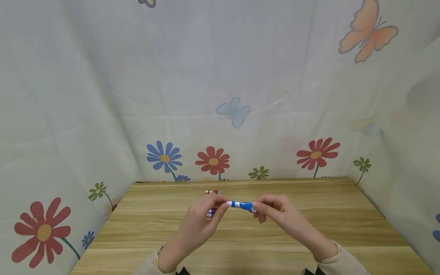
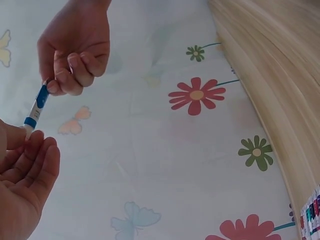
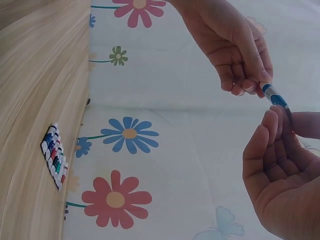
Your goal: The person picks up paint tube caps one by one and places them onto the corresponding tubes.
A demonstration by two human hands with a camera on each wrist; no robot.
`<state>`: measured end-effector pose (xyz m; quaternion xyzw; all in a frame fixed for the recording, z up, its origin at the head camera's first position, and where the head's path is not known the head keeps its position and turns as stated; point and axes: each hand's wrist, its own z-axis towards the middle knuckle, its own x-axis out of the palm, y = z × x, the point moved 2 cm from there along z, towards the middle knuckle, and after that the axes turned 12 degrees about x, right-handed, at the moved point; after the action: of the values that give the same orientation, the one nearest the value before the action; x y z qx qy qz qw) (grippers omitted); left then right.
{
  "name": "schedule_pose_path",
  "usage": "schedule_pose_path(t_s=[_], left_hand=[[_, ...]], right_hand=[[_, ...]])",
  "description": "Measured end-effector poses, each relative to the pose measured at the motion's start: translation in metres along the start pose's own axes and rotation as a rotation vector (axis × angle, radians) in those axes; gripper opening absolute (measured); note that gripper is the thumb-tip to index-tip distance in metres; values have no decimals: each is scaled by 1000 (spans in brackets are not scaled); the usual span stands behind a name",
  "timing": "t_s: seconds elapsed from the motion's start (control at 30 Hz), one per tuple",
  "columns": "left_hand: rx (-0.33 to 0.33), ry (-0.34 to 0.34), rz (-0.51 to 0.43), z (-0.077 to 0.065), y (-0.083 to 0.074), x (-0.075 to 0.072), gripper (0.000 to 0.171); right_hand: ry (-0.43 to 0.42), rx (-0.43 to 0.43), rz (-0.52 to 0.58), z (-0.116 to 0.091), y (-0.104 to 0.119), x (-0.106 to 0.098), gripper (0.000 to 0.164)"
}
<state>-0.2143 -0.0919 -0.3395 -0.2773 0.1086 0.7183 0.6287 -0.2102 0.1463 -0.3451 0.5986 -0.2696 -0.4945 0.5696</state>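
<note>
A small blue-and-white paint tube (image 1: 243,205) is held level above the table between both hands. My left hand (image 1: 201,218) pinches its white cap end with thumb and forefinger. At the other end, the flat tail of the tube is pinched by my right hand (image 1: 282,214). The left wrist view shows the same tube (image 2: 37,105) stretched between the two hands, and the right wrist view shows its blue part (image 3: 278,99). Behind my left hand lies a row of small coloured tubes (image 3: 54,156), partly hidden in the head view.
The wood-grain table (image 1: 154,206) spreads under both hands. A pale cloth backdrop (image 1: 185,91) printed with flowers and butterflies rises behind the table and along both its sides.
</note>
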Motion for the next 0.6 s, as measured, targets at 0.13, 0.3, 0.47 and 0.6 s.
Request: schedule_pose_path(t_s=[0.13,0.3,0.47,0.6], left_hand=[[-6,-22,-30,0,-2,0,13],[-12,-45,-61,-1,-3,-2,16],[-42,-79,-80,-2,-1,-3,16],[-88,-94,-102,-3,1,-3,18]], right_hand=[[-9,0,-15,-1,2,2,22],[-78,-9,-72,-3,3,6,19],[-210,-208,-213,-4,2,9,16],[-266,-442,-313,-4,1,10,32]])
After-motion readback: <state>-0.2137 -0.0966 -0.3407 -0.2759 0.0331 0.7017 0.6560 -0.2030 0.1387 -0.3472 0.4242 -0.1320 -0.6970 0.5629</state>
